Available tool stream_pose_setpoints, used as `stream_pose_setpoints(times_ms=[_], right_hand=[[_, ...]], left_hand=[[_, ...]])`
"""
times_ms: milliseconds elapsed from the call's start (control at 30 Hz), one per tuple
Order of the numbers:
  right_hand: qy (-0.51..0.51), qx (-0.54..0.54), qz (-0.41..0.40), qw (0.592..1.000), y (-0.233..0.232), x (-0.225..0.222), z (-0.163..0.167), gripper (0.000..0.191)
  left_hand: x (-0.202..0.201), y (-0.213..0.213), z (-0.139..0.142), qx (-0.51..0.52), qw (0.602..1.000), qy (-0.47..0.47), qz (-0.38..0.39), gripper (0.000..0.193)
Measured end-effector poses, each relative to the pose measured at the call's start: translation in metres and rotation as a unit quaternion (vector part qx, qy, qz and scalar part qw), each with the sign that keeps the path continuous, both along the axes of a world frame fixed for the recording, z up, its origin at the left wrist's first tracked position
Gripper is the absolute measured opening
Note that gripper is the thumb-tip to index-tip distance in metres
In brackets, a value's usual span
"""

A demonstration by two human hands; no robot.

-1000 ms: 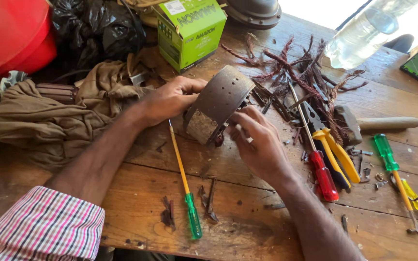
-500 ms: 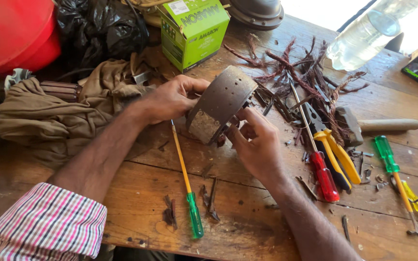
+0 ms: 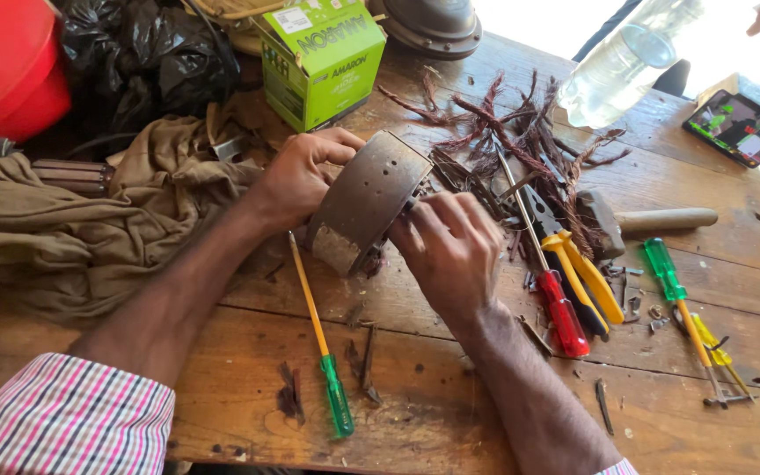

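A round, rusty brown metal ring with small holes [image 3: 364, 200], like a motor core, stands tilted on edge on the wooden table [image 3: 450, 413]. My left hand [image 3: 296, 176] grips its far rim from the left. My right hand [image 3: 450, 251] rests against its open right side, fingertips pinched at the inner edge; what they hold is hidden. A heap of reddish-brown wire strands [image 3: 521, 132] lies just behind the ring.
A green-handled screwdriver [image 3: 320, 347] lies below the ring. To the right lie a red-handled screwdriver [image 3: 556, 303], yellow pliers [image 3: 587, 277], a hammer [image 3: 653, 222] and more screwdrivers [image 3: 688, 321]. A brown cloth [image 3: 72, 229], green box [image 3: 323, 57], plastic bottle [image 3: 613, 66], red tub [image 3: 2, 66] surround.
The ring has been tipped slightly more upright between my hands. My right hand has shifted a little along its open side; the view moved only slightly.
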State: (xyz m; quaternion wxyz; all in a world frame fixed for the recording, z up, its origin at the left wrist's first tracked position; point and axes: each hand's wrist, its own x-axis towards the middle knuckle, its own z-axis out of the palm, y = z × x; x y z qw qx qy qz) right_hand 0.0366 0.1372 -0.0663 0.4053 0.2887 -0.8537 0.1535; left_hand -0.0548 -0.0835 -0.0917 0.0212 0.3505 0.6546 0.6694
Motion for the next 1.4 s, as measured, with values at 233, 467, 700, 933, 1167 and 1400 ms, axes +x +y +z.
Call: stream_pose_setpoints(times_ms=[233, 467, 700, 933, 1167, 1400], right_hand=[[0.043, -0.075, 0.001, 0.996, 0.001, -0.002, 0.003, 0.069], [0.044, 0.027, -0.016, 0.999, 0.002, 0.001, 0.010, 0.070], [0.055, 0.041, -0.020, 0.997, 0.002, 0.002, 0.013, 0.068], [0.050, 0.014, -0.007, 0.999, 0.007, -0.001, 0.008, 0.070], [0.038, 0.004, -0.014, 0.999, 0.006, -0.003, 0.004, 0.069], [0.003, -0.017, -0.032, 0.999, 0.003, -0.003, 0.008, 0.081]], left_hand=[[0.014, 0.000, 0.005, -0.101, 0.959, 0.170, 0.205, 0.038], [0.021, -0.007, 0.021, -0.202, 0.817, 0.468, 0.271, 0.054], [0.022, -0.005, 0.027, -0.223, 0.760, 0.527, 0.309, 0.061], [0.020, 0.000, 0.027, -0.210, 0.795, 0.502, 0.268, 0.089], [0.012, 0.005, 0.023, -0.208, 0.806, 0.480, 0.278, 0.077], [0.008, 0.001, 0.017, -0.207, 0.882, 0.345, 0.247, 0.070]])
